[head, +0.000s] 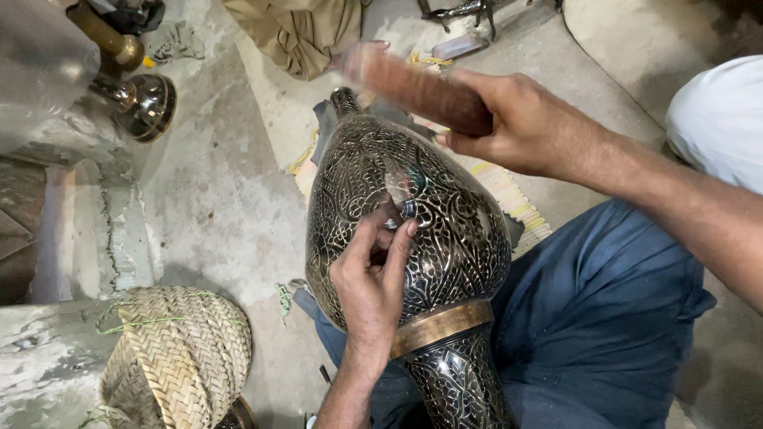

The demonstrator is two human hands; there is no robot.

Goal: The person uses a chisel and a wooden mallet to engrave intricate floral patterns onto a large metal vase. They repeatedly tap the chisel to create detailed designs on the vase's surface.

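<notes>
Large engraved metal vase [413, 238], black ground with fine silvery scrollwork, laid across the lap on blue trousers [612, 318], neck [345, 101] pointing away, brass band [441, 326] and foot end nearest the body; probably laid so to keep the rounded belly facing up and steady under the tools.

Left hand [369, 290] resting on the belly of the vase, grip pressed together, fingertips [401, 230] pinching a small metal punch or chisel [404, 208] upright against the engraved surface; heel of the hand braced on the metal, seemingly to steady the point.

Right hand [520, 127] raised above and beyond the left grip, fingers wrapped tight round a reddish-brown wooden mallet [417, 89], blurred, its far end over the neck of the vase; held directly in line above the punch, evidently for striking.

Under the vase, just beyond the left grip, a striped woven mat [509, 195] on the concrete floor [214, 206], likely as padding. Left of the left grip and nearer the body, an upturned woven basket [179, 349]. Far left and away, a polished dark metal piece with a brass stem [139, 99] beside a shiny grey surface. Beyond the mallet, folded tan cloth [298, 32] and some dark tools [465, 12]. Right of the right grip, a white sleeve or garment [719, 119].

No packages, labels or signs to be made out anywhere.
</notes>
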